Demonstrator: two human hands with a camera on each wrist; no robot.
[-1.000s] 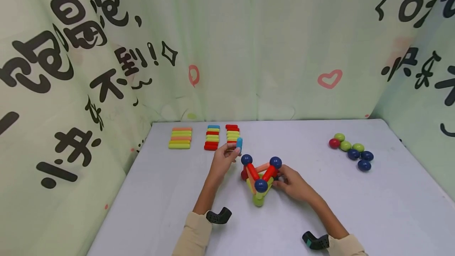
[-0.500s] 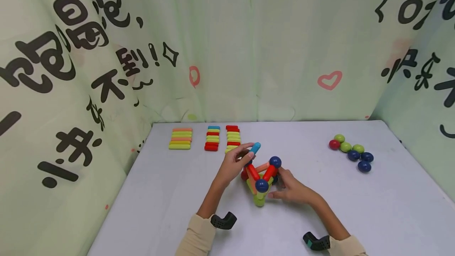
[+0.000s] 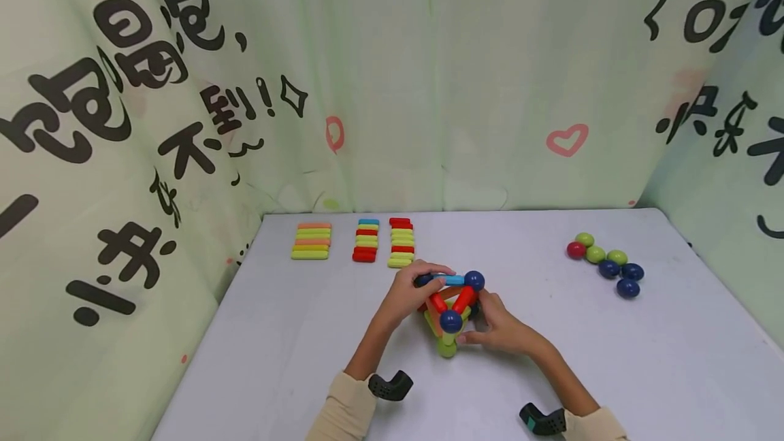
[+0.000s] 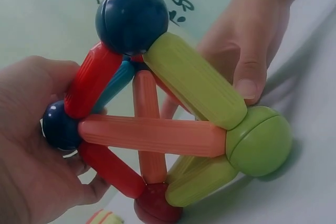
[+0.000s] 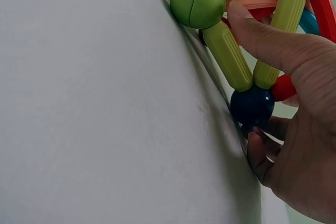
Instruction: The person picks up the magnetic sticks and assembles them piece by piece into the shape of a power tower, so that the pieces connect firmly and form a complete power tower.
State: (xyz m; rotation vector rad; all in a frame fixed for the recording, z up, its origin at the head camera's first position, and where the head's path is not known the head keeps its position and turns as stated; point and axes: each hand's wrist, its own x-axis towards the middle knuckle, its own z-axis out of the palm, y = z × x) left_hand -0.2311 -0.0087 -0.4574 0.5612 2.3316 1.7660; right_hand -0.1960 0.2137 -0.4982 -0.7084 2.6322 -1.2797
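A magnetic ball-and-stick structure point(image 3: 451, 321) of coloured rods and balls stands on the table between both hands. My left hand point(image 3: 405, 295) grips its upper left corner around a dark blue ball point(image 4: 60, 125). A light blue rod point(image 3: 454, 280) runs along the top from that corner to another dark blue ball point(image 3: 474, 281); in the left wrist view it lies partly hidden behind a red rod point(image 4: 94, 80). My right hand point(image 3: 508, 325) holds the right side, thumb near the green ball point(image 5: 198, 2) and fingers curled by a low dark blue ball point(image 5: 252, 105).
Three stacks of short rods lie at the back left: a left stack point(image 3: 311, 241), a middle stack point(image 3: 366, 240) and a right stack point(image 3: 401, 242). Several loose balls point(image 3: 609, 268), green, red and dark blue, sit at the back right. A printed curtain point(image 3: 392, 87) surrounds the white table point(image 3: 257, 359).
My left hand has carried the light blue rod right and down onto the structure's top, where it now spans two dark blue balls. My right hand stays at the right side, its thumb shifted lower.
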